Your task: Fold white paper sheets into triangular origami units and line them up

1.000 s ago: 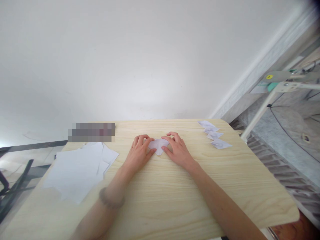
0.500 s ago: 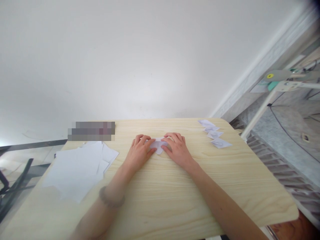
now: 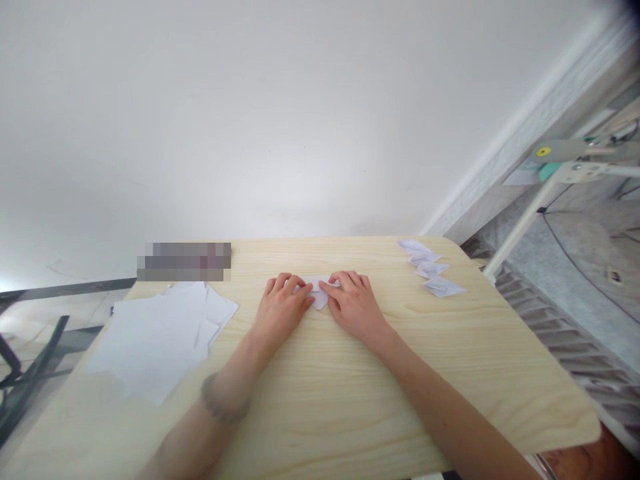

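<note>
A small white folded paper point(image 3: 320, 301) lies on the wooden table, its lower part narrowing toward me. My left hand point(image 3: 283, 301) grips its left side, fingers bent and the index fingertip pressing on the crease. From the other side my right hand point(image 3: 354, 300) holds it the same way, index fingertip near the middle and thumb just below. The two index fingertips are close together. Parts of the paper are hidden under the fingers.
A spread stack of white paper sheets point(image 3: 150, 333) covers the table's left side. Several folded paper pieces point(image 3: 443, 287) lie in an overlapping row at the right back. Behind them is a pale wall point(image 3: 300, 133). A blurred-out object point(image 3: 185, 261) sits at the back left.
Both index fingertips have slid inward along the folded paper, toward its middle. The paper stays in about the same place.
</note>
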A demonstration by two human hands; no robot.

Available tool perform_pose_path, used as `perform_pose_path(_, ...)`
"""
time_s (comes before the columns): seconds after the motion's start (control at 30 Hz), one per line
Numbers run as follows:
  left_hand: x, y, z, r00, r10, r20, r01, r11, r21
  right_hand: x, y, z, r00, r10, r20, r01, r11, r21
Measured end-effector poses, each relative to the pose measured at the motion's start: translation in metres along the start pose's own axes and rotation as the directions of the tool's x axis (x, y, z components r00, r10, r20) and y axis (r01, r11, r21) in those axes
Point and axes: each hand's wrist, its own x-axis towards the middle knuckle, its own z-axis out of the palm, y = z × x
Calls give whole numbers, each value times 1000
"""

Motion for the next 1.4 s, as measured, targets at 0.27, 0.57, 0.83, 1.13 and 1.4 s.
perform_pose_path(0.27, -3, 8, -7, 997, -83, 1, 82, 993, 83, -3, 14, -7, 997, 75, -36, -76, 997, -21)
perform_pose_path(0.57, -4, 4, -12, 978, -209, -14, 209, 970, 125, 0, 11, -3, 989, 138, -61, -135, 990, 49)
perform_pose_path(0.83, -2, -9, -2, 971, -240, -4, 239, 967, -83, 3, 23, 6, 993, 112, 28, -116, 962, 246)
perform_pose_path(1.13, 1, -8, 3, 970, -243, 15, 236, 922, -307, 1, 26, 2, 995, 68, 75, -90, 936, 341)
perform_pose_path(1.4, 4, -8, -4, 930, -327, 170, 362, 723, -588, 3, 25, 5, 989, 142, 43, -141, 811, 568)
